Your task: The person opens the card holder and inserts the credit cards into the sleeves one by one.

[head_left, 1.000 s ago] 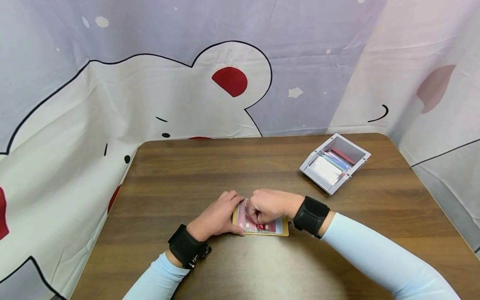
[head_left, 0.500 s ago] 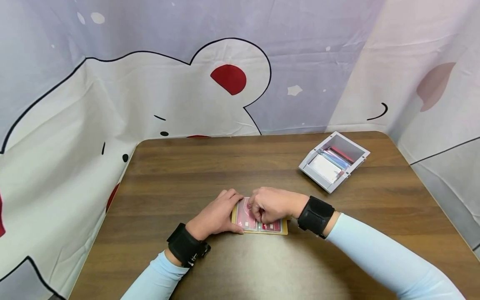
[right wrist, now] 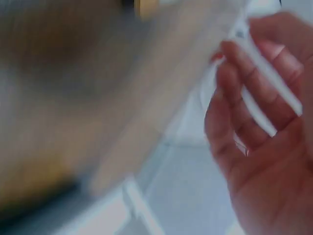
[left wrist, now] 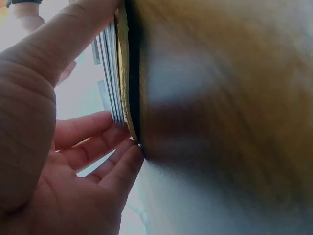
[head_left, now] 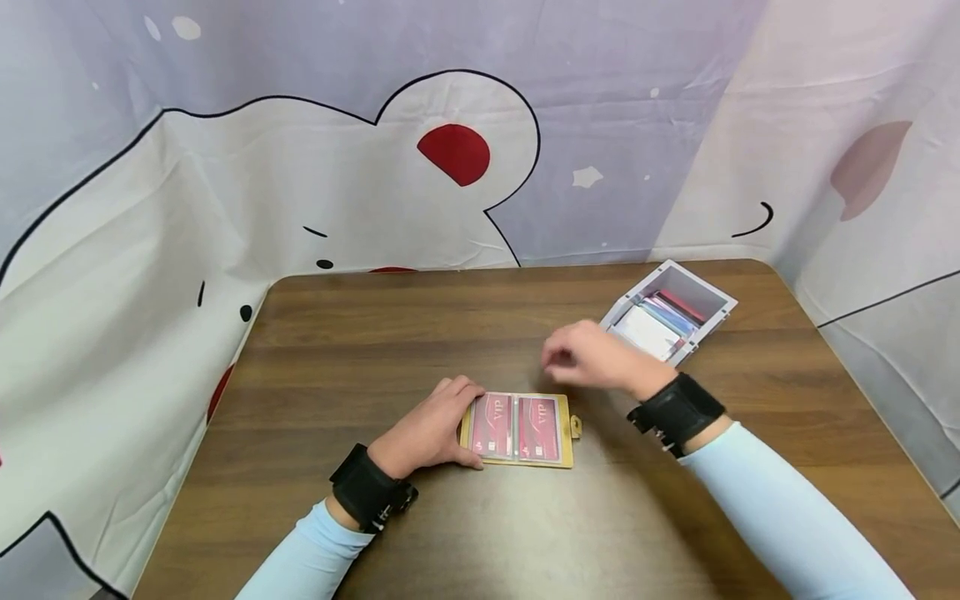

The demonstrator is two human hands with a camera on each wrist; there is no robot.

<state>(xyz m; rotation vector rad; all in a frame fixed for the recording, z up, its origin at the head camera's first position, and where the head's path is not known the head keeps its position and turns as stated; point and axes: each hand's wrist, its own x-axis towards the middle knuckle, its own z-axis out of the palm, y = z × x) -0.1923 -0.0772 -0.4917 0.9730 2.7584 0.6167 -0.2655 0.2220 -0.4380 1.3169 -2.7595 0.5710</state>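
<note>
A small yellow card holder (head_left: 566, 433) lies spread on the wooden table, with a snap tab sticking out at its right side. Two pink cards marked VIP, upside down from here, sit side by side in its clear pockets. My left hand (head_left: 431, 429) grips the holder's left end, thumb at the near edge and fingers at the far edge. The left wrist view shows the layered pockets and yellow cover (left wrist: 123, 63) between thumb and fingers. My right hand (head_left: 592, 358) is above the table beyond the holder, its fingers loosely curled and holding nothing.
A grey box (head_left: 716, 312) with several cards standing in it is at the back right, partly behind my right hand and forearm. A printed cloth (head_left: 337, 183) hangs along the table's back and sides.
My right hand has lifted off the card holder and moved right and away toward the grey box, uncovering both pink cards. The left hand keeps its grip on the holder.
</note>
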